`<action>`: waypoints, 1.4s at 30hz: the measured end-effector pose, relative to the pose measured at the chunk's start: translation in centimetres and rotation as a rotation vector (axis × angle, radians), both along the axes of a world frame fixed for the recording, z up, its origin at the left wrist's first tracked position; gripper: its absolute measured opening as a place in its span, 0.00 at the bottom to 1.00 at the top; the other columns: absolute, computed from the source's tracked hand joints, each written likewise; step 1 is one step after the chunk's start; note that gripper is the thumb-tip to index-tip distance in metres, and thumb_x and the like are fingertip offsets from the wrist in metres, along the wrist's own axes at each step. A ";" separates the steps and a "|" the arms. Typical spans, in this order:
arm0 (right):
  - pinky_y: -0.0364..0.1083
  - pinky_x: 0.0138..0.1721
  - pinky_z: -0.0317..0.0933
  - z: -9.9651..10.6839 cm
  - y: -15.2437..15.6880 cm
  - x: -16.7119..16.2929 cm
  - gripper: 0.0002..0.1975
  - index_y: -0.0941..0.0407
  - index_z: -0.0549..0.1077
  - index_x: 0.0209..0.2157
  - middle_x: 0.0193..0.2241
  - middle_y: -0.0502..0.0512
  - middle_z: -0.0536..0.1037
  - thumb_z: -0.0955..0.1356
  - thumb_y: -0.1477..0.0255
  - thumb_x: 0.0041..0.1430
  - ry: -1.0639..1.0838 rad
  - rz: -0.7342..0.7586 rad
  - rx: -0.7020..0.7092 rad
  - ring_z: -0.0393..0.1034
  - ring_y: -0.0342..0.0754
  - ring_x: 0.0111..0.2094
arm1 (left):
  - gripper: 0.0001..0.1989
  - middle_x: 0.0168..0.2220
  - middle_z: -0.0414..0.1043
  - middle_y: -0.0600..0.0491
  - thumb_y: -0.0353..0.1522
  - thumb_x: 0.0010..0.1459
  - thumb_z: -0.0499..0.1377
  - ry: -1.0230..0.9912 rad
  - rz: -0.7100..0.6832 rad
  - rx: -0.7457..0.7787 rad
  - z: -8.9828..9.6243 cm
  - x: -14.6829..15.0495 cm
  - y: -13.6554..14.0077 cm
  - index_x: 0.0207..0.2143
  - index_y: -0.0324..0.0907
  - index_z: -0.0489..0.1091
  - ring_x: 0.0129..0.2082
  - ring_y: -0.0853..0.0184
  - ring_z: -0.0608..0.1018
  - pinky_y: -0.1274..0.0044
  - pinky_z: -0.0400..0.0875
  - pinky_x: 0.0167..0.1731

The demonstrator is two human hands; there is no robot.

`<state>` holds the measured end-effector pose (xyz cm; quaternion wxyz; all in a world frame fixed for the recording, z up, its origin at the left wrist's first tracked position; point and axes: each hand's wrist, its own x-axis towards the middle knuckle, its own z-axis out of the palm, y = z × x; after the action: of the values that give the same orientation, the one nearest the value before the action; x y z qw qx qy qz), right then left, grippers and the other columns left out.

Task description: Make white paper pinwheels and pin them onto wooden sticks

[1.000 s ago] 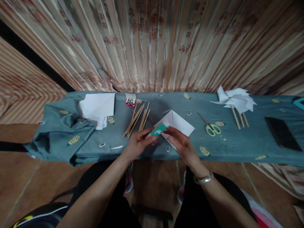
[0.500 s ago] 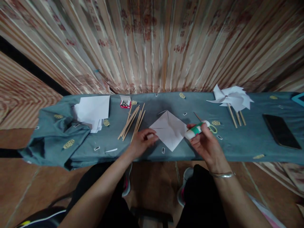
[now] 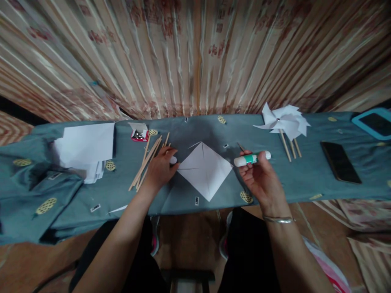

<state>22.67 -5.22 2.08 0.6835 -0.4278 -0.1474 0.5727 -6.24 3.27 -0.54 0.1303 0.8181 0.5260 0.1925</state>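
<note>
A white and green glue stick (image 3: 251,159) lies sideways in my right hand (image 3: 260,177), closed round it above the cloth, just right of the paper. Between the fingertips of my left hand (image 3: 161,167) sits a small white cap (image 3: 173,160); the hand is by the paper's left corner and partly covers the wooden sticks (image 3: 148,160). The square white paper (image 3: 205,173) lies flat with a corner towards me, showing slits or creases running in from its corners. Part of a thin pointed tool (image 3: 240,145) shows beyond my right fingers; the rest is hidden.
Paper pinwheels on sticks (image 3: 285,122) lie at the back right, near a black phone (image 3: 340,162) and a blue-framed device (image 3: 374,123). At left are stacked white sheets (image 3: 88,142), a small red box of metal pins (image 3: 139,134) and a paper scrap (image 3: 117,209).
My right hand has lifted the glue stick off the paper's right corner and turned it level. My left hand has shifted towards the wooden sticks with the cap. The view has swung right.
</note>
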 end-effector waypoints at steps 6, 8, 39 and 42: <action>0.38 0.37 0.72 -0.5 1.1 -0.5 0.13 0.54 0.78 0.35 0.34 0.48 0.81 0.75 0.59 0.53 -0.041 -0.016 -0.029 0.75 0.38 0.33 | 0.23 0.54 0.71 0.43 0.39 0.55 0.64 -0.054 0.025 0.077 -0.3 -0.8 0.7 0.51 0.40 0.70 0.55 0.53 0.74 0.61 0.70 0.56; 0.37 0.36 0.72 -0.5 1.5 -1.2 0.14 0.53 0.79 0.34 0.33 0.48 0.81 0.76 0.59 0.50 -0.032 -0.017 -0.047 0.74 0.38 0.31 | 0.23 0.54 0.70 0.43 0.40 0.57 0.62 -0.079 0.033 0.165 0.1 -0.9 0.6 0.52 0.40 0.69 0.55 0.53 0.74 0.62 0.70 0.55; 0.41 0.37 0.72 -0.8 2.4 -4.8 0.12 0.51 0.79 0.31 0.33 0.46 0.83 0.79 0.68 0.43 -0.210 0.122 -0.132 0.76 0.42 0.32 | 0.17 0.63 0.62 0.40 0.36 0.65 0.55 0.011 -0.439 -0.027 -1.1 5.1 -6.1 0.54 0.41 0.67 0.66 0.51 0.61 0.53 0.57 0.63; 0.45 0.38 0.71 -1.1 2.2 -5.3 0.14 0.50 0.79 0.34 0.34 0.49 0.82 0.78 0.65 0.44 -0.466 0.113 -0.053 0.75 0.44 0.34 | 0.17 0.64 0.60 0.39 0.36 0.65 0.56 -0.005 -0.431 -0.022 -1.3 5.2 -6.1 0.54 0.41 0.67 0.66 0.51 0.60 0.53 0.57 0.63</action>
<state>17.32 -3.06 0.98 0.5866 -0.5574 -0.3096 0.4994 -1.08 -2.84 -1.80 0.1786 0.9097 0.3408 0.1565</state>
